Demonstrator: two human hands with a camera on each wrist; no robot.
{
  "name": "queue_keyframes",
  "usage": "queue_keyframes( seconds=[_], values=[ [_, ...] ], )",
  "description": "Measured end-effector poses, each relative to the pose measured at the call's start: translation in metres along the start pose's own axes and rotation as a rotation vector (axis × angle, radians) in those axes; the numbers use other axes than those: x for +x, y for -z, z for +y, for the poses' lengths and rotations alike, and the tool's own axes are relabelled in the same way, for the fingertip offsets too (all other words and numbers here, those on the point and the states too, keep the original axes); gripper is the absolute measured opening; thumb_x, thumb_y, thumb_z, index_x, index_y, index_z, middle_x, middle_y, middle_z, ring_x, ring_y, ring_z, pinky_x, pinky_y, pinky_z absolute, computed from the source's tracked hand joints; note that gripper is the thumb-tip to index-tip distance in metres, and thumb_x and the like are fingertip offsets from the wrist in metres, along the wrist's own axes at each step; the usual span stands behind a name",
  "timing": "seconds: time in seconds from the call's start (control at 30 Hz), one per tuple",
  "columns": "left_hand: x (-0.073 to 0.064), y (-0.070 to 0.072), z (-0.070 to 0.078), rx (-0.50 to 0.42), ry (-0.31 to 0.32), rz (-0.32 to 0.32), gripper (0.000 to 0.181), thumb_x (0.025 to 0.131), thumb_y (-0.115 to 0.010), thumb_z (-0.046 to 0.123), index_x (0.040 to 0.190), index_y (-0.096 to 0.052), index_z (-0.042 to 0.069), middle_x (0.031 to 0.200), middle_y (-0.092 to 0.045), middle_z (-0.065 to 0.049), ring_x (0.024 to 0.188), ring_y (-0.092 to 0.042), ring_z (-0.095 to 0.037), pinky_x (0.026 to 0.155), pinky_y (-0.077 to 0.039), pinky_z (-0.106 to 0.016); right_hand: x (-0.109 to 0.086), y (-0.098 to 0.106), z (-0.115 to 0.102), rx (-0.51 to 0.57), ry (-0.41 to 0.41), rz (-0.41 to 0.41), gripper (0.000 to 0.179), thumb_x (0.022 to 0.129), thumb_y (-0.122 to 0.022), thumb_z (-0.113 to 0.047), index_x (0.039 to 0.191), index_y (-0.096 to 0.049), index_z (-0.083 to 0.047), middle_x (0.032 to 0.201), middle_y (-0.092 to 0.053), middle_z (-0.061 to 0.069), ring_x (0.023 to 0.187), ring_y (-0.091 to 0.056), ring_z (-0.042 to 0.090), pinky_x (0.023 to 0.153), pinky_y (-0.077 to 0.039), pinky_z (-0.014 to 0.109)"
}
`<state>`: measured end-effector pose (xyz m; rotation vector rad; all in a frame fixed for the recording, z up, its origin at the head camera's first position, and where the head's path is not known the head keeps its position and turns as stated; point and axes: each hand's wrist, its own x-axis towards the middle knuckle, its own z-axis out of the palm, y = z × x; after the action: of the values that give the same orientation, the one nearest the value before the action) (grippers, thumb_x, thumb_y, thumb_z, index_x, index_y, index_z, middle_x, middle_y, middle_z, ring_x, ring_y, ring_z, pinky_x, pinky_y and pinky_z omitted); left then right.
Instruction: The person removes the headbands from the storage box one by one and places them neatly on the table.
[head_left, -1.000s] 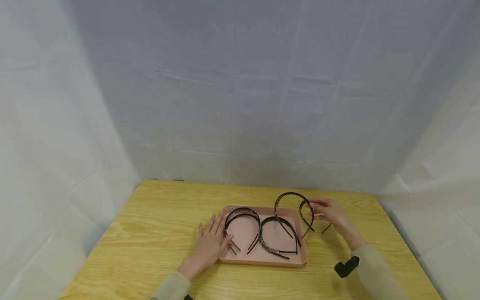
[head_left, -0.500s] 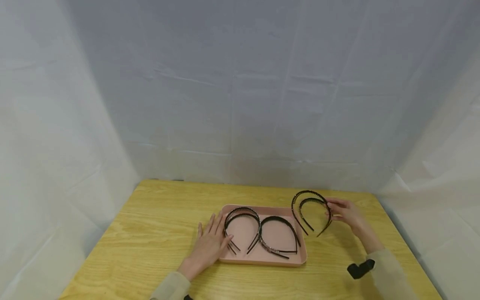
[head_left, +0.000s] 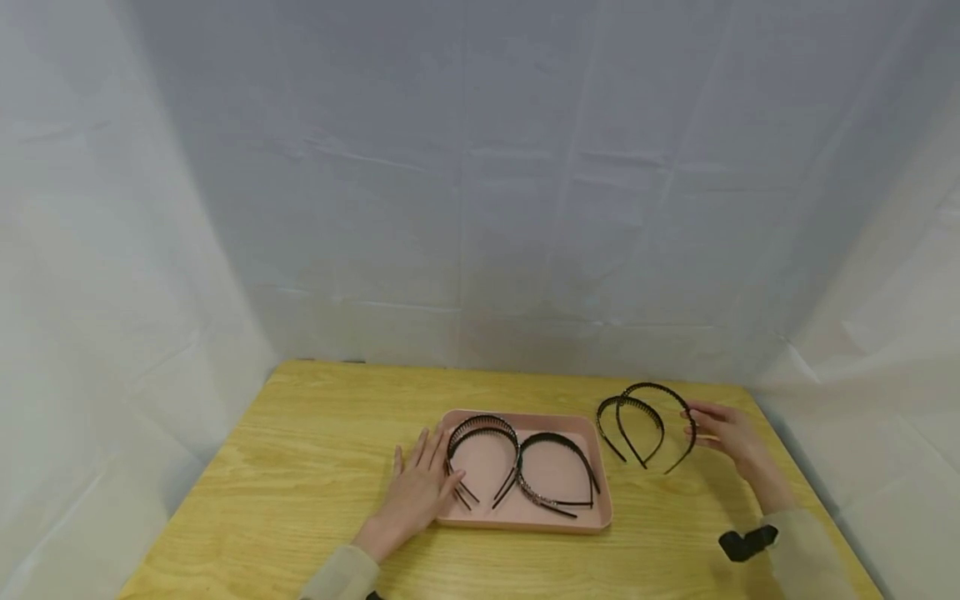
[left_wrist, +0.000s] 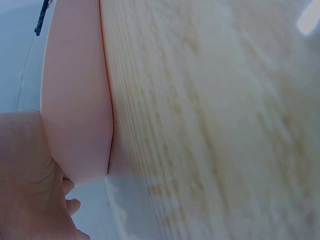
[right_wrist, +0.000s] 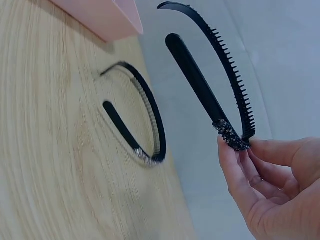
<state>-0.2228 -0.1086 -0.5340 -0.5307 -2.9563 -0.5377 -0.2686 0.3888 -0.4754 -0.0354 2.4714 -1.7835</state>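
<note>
My right hand (head_left: 726,432) pinches a black toothed headband (right_wrist: 232,85) by its jewelled side, held up over the right part of the table. Another black headband (right_wrist: 159,125), with a silvery decorated patch, lies on the table just right of the tray; the held one overlaps it in the head view. My left hand (head_left: 422,492) rests with fingers spread on the left rim of a pink tray (head_left: 525,527). Inside the tray, two headbands (head_left: 483,429) stand at the left and more headbands (head_left: 558,437) lie at the right, one with glittery stones.
The yellow wood-grain table (head_left: 330,417) reaches back to a white sheet wall (head_left: 465,208), with sheets at both sides too. A black strap piece (head_left: 748,543) sits at the right sleeve.
My right hand has moved rightward from above the tray's right edge, carrying the headband past the one lying on the table. My left hand has stayed on the tray.
</note>
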Motion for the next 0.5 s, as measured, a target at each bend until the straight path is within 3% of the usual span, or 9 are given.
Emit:
queue_keyframes(
  seconds=[0.2, 0.4, 0.5],
  values=[
    [-0.001, 0.003, 0.002, -0.007, 0.003, -0.005, 0.067, 0.108, -0.046, 0.038, 0.158, -0.027, -0.003, 0.167, -0.018, -0.018, 0.153, -0.018, -0.042, 0.117, -0.013, -0.072, -0.003, 0.016, 0.008, -0.012, -0.007, 0.024, 0.054, 0.109, -0.048, -0.013, 0.146, -0.031, 0.022, 0.101, -0.065, -0.022, 0.091, -0.07, 0.001, 0.08, -0.059, 0.022],
    [-0.001, 0.002, 0.002, -0.004, 0.008, -0.009, 0.067, 0.108, -0.046, 0.038, 0.158, -0.028, -0.003, 0.167, -0.018, -0.018, 0.153, -0.018, -0.042, 0.117, -0.013, -0.072, -0.006, 0.032, 0.016, -0.05, -0.03, 0.043, 0.054, 0.109, -0.048, -0.014, 0.146, -0.032, 0.022, 0.103, -0.066, -0.02, 0.088, -0.07, -0.001, 0.08, -0.059, 0.023],
    [0.001, -0.006, -0.003, 0.011, -0.008, 0.035, 0.069, 0.107, -0.047, 0.041, 0.158, -0.029, -0.002, 0.167, -0.02, -0.017, 0.152, -0.02, -0.042, 0.116, -0.015, -0.072, -0.006, 0.039, 0.019, -0.05, -0.031, 0.044, 0.053, 0.109, -0.048, -0.014, 0.145, -0.034, 0.021, 0.101, -0.066, -0.023, 0.088, -0.07, 0.0, 0.08, -0.06, 0.024]
  ],
)
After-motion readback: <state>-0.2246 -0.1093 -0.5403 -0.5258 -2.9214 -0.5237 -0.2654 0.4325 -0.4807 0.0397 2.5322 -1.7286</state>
